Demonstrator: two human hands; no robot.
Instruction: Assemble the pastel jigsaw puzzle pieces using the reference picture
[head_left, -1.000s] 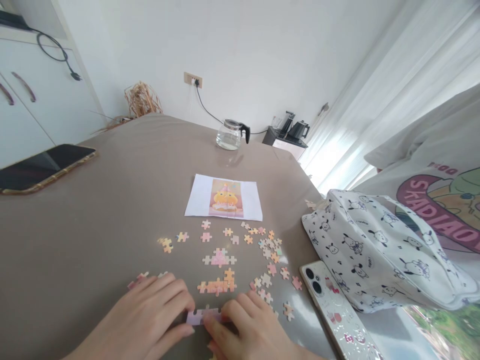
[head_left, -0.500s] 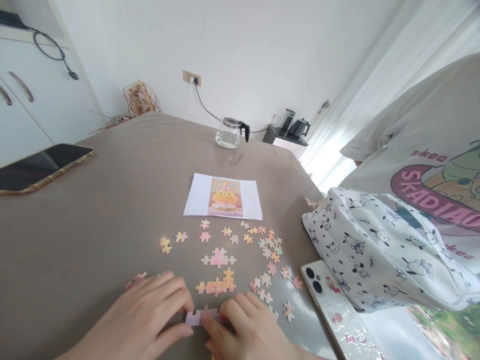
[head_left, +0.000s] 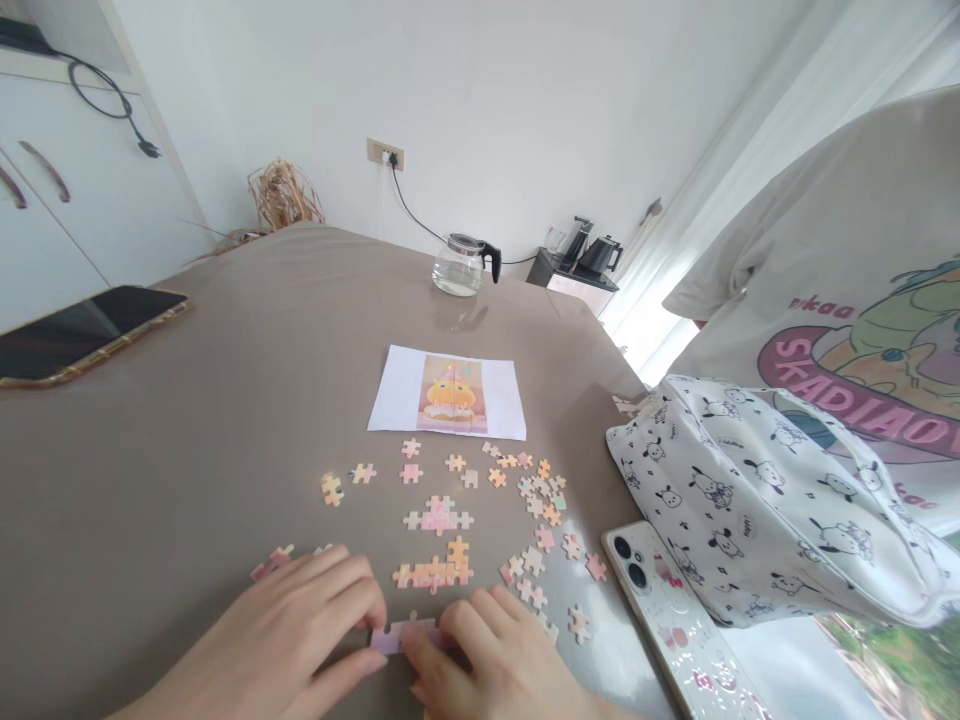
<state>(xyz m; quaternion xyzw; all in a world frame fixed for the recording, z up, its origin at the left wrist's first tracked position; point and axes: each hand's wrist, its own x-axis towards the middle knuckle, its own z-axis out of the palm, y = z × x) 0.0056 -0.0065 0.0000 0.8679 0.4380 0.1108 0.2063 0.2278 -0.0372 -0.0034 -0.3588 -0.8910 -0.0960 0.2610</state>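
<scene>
A short strip of joined jigsaw pieces (head_left: 403,636), pale lilac and pink with knobs showing along its upper edge, lies flat on the grey-brown table (head_left: 187,440) at the near edge, between the two hands. The left hand (head_left: 292,625) rests palm down with its fingers loosely curled; its thumb and fingertips close on the left end of the strip, pinching it against the tabletop. The right hand (head_left: 491,655) meets it from the other side, fingers bent, fingertips pressed on the strip's right end, so both hands grip the same piece from opposite ends. Just beyond the fingers sits a longer orange-pink assembled row (head_left: 435,570), and past that a smaller pink cluster (head_left: 437,517). Loose pieces (head_left: 536,500) are scattered to the right and behind, near the reference picture (head_left: 448,394) on its white sheet. A white phone (head_left: 675,630) lies face down near the right hand, beside a puppy-print bag (head_left: 757,500); another person in a printed shirt (head_left: 847,330) stands behind the bag. A dark phone (head_left: 82,330) lies far left, a glass pot (head_left: 459,268) at the far edge.
</scene>
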